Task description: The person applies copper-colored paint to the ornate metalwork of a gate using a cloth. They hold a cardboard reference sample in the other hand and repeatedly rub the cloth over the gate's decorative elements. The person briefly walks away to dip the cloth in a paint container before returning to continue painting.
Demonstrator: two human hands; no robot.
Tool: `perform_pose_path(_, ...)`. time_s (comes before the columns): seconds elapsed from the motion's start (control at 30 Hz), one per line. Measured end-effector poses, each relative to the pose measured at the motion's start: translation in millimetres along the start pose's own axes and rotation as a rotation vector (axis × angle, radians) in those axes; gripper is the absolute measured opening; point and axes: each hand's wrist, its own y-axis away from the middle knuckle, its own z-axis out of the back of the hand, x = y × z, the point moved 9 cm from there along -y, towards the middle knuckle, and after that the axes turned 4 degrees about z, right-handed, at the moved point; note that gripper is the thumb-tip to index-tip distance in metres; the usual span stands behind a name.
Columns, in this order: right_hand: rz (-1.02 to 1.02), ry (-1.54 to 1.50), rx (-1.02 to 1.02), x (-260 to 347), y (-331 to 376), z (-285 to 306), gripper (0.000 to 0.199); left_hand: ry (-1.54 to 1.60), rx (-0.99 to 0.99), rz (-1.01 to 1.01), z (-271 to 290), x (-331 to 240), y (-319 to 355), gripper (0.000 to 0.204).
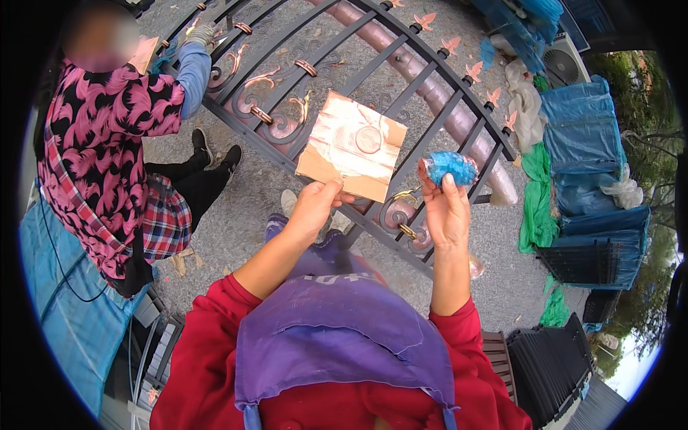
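Two hands are up in front of you, apart from each other, each closed on its own thing. Your left hand point(313, 206) pinches the near edge of a square sheet of coppery foil on brown backing paper point(352, 145), thumb on top, so the sheet hangs out flat over the black iron gate point(401, 107) lying across the ground. Held by one edge like that, its shiny face stays turned up toward you and untouched. The sheet is about as wide as it is long, so it has no clear long axis; it sits turned a little, one corner pointing away up the gate.

Your right hand point(446, 211) is raised beside it, fingers wrapped round a crumpled blue wad point(450, 168), probably cloth or plastic, which sticks out above your fingertips and points away from you toward the bars. It sits just right of the sheet, not touching it.

Beneath both lie the gate's copper-tinted scrolls point(276, 118) and leaf-shaped finials point(473, 70). To your left another person in a pink patterned shirt point(100, 136) reaches a gloved hand point(201, 34) to the gate's far end. Blue and green tarpaulins point(580, 136) lie heaped at the right.
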Motion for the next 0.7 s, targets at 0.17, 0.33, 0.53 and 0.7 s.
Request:
perform_pose_path(0.17,0.102,0.292,-0.149,-27,8,-1,0.054,-0.065,0.032,0.003,27,-12,-1,0.035)
perform_pose_path(0.33,0.112,0.390,-0.142,-50,18,-18,0.045,-0.060,0.043,0.005,50,-15,-8,0.037)
perform_pose_path(0.53,0.083,0.270,-0.121,-50,9,-23,0.035,-0.070,0.020,-0.017,63,-24,-14,0.033)
perform_pose_path(0.7,0.071,0.047,-0.073,-51,-13,-30,0.043,-0.020,-0.028,-0.049,67,-30,-9,0.033)
